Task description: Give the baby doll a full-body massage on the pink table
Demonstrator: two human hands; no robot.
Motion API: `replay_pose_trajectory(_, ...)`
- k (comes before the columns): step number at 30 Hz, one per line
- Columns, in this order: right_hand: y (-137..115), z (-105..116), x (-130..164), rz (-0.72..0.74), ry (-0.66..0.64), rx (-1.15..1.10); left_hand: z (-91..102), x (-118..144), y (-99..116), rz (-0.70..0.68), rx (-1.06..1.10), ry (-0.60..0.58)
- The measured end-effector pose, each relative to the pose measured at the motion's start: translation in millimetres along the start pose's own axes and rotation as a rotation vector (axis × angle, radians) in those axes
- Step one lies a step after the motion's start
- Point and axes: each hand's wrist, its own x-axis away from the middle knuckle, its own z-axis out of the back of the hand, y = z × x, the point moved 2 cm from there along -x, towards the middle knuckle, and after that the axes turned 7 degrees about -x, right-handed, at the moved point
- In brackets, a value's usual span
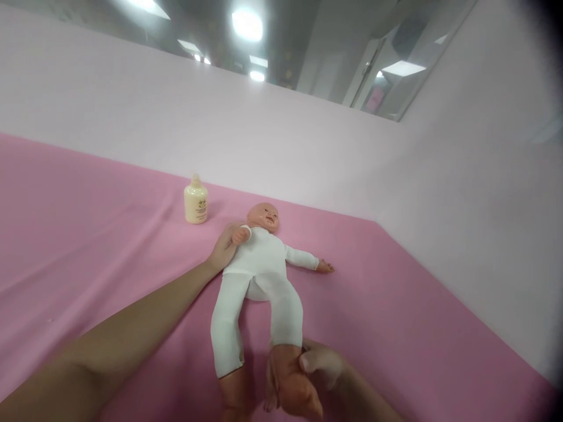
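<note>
The doll point(259, 264) lies face-up on the pink sheet point(88, 234) between my hands, left fingers point(224, 246) cupped at its shoulder to steady it, right fingers point(319, 363) clasping its foot, a lotion bottle point(196, 201) just beyond my left.

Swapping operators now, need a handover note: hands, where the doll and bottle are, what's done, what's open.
Left hand: at the doll's shoulder, touching its raised arm; whether it actually grips is hard to tell.
Right hand: closed around the doll's bare foot at the near edge of view.
Doll: on its back on the pink cloth, head away from the camera, in a white bodysuit, other arm stretched out sideways.
Cream bottle: upright on the cloth, beyond the left hand, apart from the doll, cap on.
Done: doll laid out and held at both ends.
Open: bottle untouched, suit still on.
</note>
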Motion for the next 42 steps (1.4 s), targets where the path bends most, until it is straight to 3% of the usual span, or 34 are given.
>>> replay_pose_trajectory(3, -4.5, 2.4, -7.2, 0.128, 0.046, -0.070, -0.4, 2.5, 6.5, -0.150, -0.093, -0.106)
replay_pose_trajectory(5, -10.2, 3.3, -10.0, 0.169, 0.148, -0.119, -1.2, 3.9, 7.3, -0.241, -0.138, -0.185)
replay_pose_trajectory(9, -18.4, 3.2, -9.9, 0.161, 0.401, -0.209, -3.6, 5.9, 3.6, -0.398, -0.264, -0.295)
replay_pose_trajectory(12, -19.3, 2.6, -9.4, 0.136, 0.508, -0.219, -4.0, 6.1, 0.1, -0.469, -0.348, -0.311)
replay_pose_trajectory(17, -16.7, 4.4, -10.7, 0.100, 0.589, -0.255, -3.0, 6.5, -0.3, -0.552, -0.397, -0.304)
replay_pose_trajectory(22, -15.7, 5.8, -10.7, 0.092, 0.579, -0.259, -2.8, 6.9, 2.0, -0.550, -0.381, -0.300)
replay_pose_trajectory(26, -17.3, 4.1, -10.0, 0.122, 0.519, -0.230, -2.8, 6.3, 4.5, -0.478, -0.323, -0.298)
replay_pose_trajectory(29, -20.9, 0.7, -9.0, 0.185, 0.358, -0.194, -1.0, 4.2, 4.5, -0.348, -0.217, -0.222)
replay_pose_trajectory(34, -23.0, 3.4, -5.7, 0.277, 0.118, -0.176, 6.0, -0.9, -12.5, 0.052, 0.014, 0.071)
replay_pose_trajectory(38, -18.2, 8.0, -2.4, 0.221, -0.019, -0.131, 12.1, -4.8, -29.6, 0.248, 0.165, 0.288)
replay_pose_trajectory(40, -15.6, 6.4, 0.2, 0.156, -0.011, -0.113, 14.0, -6.8, -36.1, 0.319, 0.227, 0.348)
replay_pose_trajectory(42, -14.0, 2.6, 2.9, 0.081, 0.100, -0.076, 15.0, -8.4, -41.5, 0.390, 0.290, 0.380)
